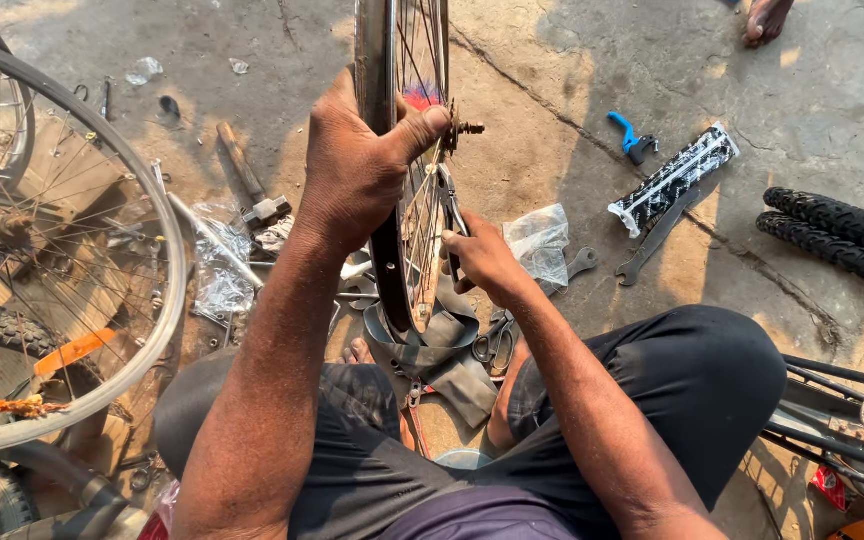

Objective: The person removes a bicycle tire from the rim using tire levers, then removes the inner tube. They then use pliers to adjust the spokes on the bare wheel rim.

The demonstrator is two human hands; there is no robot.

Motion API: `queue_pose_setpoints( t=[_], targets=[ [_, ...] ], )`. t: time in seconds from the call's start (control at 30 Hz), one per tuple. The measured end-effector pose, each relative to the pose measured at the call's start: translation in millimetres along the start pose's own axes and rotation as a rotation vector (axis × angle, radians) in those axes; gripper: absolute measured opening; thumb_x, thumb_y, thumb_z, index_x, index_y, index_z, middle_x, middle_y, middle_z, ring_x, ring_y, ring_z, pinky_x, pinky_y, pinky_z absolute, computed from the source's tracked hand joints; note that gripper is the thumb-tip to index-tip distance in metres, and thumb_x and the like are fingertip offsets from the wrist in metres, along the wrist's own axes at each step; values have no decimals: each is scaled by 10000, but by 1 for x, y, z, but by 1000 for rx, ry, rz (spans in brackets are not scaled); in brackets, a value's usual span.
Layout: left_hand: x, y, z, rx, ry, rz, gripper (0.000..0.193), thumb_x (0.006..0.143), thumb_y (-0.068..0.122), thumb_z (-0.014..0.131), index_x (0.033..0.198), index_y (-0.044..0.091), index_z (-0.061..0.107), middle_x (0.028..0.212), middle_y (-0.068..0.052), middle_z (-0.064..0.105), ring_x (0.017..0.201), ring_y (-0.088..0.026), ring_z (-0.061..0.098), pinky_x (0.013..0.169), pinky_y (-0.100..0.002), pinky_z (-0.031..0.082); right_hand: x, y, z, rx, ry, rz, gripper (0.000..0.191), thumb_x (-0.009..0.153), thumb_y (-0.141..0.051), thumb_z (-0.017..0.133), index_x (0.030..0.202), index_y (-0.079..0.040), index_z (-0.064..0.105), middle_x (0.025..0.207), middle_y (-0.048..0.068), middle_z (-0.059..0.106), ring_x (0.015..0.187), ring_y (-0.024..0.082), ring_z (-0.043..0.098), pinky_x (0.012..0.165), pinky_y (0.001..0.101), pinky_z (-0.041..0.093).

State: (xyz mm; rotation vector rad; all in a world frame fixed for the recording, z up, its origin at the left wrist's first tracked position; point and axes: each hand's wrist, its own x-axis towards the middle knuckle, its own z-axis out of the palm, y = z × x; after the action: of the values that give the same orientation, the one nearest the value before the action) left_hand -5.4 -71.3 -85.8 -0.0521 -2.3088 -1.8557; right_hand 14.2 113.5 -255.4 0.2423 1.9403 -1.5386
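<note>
- Nearest the camera are the person's knees in dark trousers [672, 400], spread either side of the work, with both forearms reaching out between them.
- The wheel [407, 230] stands upright on the floor [552, 60] between the knees, seen edge-on — a dark, worn metal rim, thin steel spokes, and a rusty axle [467, 127] with a nut sticking out to the right at the hub.
- The left hand [357, 170] is closed around the top of the rim, fingers wrapped over it, thumb pressed toward the hub.
- The right hand [482, 255] is pinched narrow on a slim tool [449, 205] held against the spokes on the wheel's right side — what kind of tool cannot be told.
- A grey rubber strip [442, 350] lies folded under the wheel's lower edge, with scissors [492, 345] just beside it.
- To the right on the floor: clear plastic bag [540, 240], a flat wrench [652, 240], a packaged black grip [674, 180], a blue lever [627, 132] and two knobby tyres [837, 235].
- To the left: a second wheel [62, 270] lying tilted, a hammer [247, 180] and crumpled plastic [217, 275].
</note>
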Motion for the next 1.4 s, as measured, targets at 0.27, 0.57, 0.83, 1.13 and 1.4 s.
queue_pose_setpoints(
  t=[0.27, 0.57, 0.83, 1.13, 1.4],
  targets=[
    [-1, -5, -12, 22, -28, -41, 288, 914, 290, 836, 889, 99, 622, 766, 11, 643, 724, -78, 651, 677, -274, 575, 18, 10, -2, -197, 96, 71, 517, 951, -228, 600, 1445, -111, 504, 958, 157, 630, 832, 275, 652, 625, 437, 628],
    [-7, -1, -12, 87, -90, -2, 293, 908, 289, 852, 923, 95, 633, 773, 19, 639, 729, -77, 639, 664, -277, 556, 32, 21, -5, -675, 264, -440, 599, 928, -233, 712, 1461, -44, 514, 1183, 291, 669, 1142, 457, 619, 981, 526, 487],
    [-8, -2, -15, 57, -87, -20, 279, 911, 290, 849, 931, 98, 648, 798, 23, 661, 752, -81, 656, 690, -279, 564, 21, 10, 6, -69, 90, 118, 484, 937, -261, 611, 1402, -157, 524, 1029, 92, 602, 920, 274, 620, 651, 433, 598],
    [-8, -6, -17, 76, -87, 3, 303, 910, 326, 850, 954, 95, 658, 826, 13, 681, 788, -84, 676, 724, -281, 578, 39, 44, 3, -566, 294, -345, 622, 942, -251, 630, 1482, 4, 454, 1276, 326, 621, 1218, 486, 567, 1043, 521, 432],
    [-10, -8, -15, 80, -94, -17, 314, 905, 330, 847, 957, 108, 632, 809, 20, 653, 764, -85, 663, 707, -287, 579, 38, 32, -5, -685, 312, -298, 658, 951, -294, 627, 1504, -1, 422, 1239, 329, 617, 1199, 473, 574, 1045, 517, 431]
  ],
)
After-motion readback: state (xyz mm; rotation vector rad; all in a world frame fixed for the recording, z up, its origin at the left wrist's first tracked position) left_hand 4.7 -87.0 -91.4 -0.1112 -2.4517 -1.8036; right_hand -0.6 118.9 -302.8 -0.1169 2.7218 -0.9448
